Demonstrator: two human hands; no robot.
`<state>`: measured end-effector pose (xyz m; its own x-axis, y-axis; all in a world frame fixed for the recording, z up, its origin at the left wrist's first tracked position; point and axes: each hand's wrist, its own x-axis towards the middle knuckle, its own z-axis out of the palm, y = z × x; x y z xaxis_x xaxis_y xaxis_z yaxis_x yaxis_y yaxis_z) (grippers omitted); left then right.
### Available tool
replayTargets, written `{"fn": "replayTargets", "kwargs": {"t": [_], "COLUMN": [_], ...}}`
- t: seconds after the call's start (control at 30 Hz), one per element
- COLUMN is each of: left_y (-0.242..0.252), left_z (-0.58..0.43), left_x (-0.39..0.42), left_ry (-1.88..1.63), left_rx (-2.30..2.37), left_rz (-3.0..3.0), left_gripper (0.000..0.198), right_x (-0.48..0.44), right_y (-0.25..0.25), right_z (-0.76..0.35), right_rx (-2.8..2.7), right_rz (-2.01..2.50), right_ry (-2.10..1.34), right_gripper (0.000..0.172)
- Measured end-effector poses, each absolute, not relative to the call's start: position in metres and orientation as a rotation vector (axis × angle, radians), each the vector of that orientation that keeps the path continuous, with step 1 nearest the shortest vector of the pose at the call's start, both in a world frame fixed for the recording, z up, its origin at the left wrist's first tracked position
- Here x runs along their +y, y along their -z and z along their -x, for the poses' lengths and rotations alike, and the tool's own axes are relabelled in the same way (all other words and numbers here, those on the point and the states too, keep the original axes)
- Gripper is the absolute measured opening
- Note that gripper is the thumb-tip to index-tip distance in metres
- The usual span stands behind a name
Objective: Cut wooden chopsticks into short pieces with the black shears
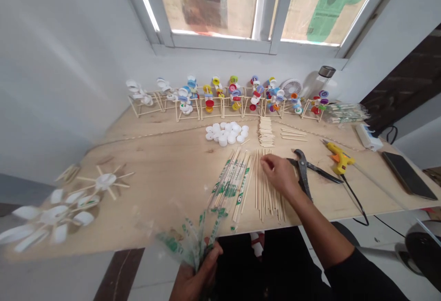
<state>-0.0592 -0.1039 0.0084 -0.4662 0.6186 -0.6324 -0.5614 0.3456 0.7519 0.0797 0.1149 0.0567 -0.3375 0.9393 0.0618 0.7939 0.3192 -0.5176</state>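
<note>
My left hand (198,273) is closed around a bunch of clear plastic chopstick wrappers (188,241) with green print, at the table's front edge. Wrapped chopsticks (229,177) lie fanned out just beyond it. My right hand (280,174) rests over a row of bare wooden chopsticks (267,204), its fingers curled together near their far ends. What those fingers pinch, if anything, is hidden. To the right of this hand lie black-handled cutters (303,172). Beyond it is a stack of short cut sticks (266,131), with white bottle caps (227,133) to its left.
Along the wall stand several stick frames with colourful cap wheels (236,94). A yellow glue gun (339,156), a phone (408,174) and a power strip (368,136) lie at the right. White cap wheels (53,216) and a spoked hub (106,181) lie at the left.
</note>
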Motion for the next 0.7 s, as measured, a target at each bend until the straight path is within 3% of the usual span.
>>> {"fn": "replayTargets", "kwargs": {"t": [0.23,0.7], "left_y": [-0.009,-0.007], "left_z": [0.063,0.061], "left_x": [-0.099,-0.099], "left_ry": [-1.438,-1.401], "left_rx": [1.532,1.495], "left_rz": [0.043,-0.022], "left_gripper": [0.046,0.045], "right_x": [0.084,0.091], "right_y": [-0.051,-0.052], "right_z": [-0.044,-0.038], "right_rx": [-2.652,-2.693], "right_rz": [1.488,1.771], "right_ry": [-0.463,-0.288], "right_gripper": [0.02,0.033]}}
